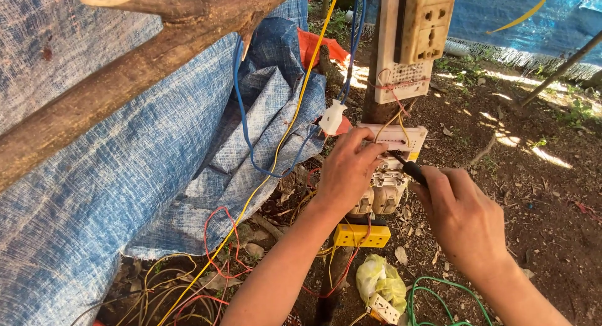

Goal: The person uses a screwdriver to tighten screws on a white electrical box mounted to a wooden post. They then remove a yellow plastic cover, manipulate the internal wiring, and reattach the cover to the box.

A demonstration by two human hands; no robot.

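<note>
White socket plate (pixel 401 138) was pinched by the left hand (pixel 348 172); the right hand (pixel 461 216), at four o'clock, gripped a black-handled screwdriver (pixel 411 169). Terminal-tightening looked underway, and the next turn called for a steady tip.

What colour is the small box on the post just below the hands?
Yellow. The small box sits below the left hand and shows best in the head view.

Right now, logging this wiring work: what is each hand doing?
Left hand: closed on the white switch plate.
Right hand: closed around a black-handled screwdriver.
</note>
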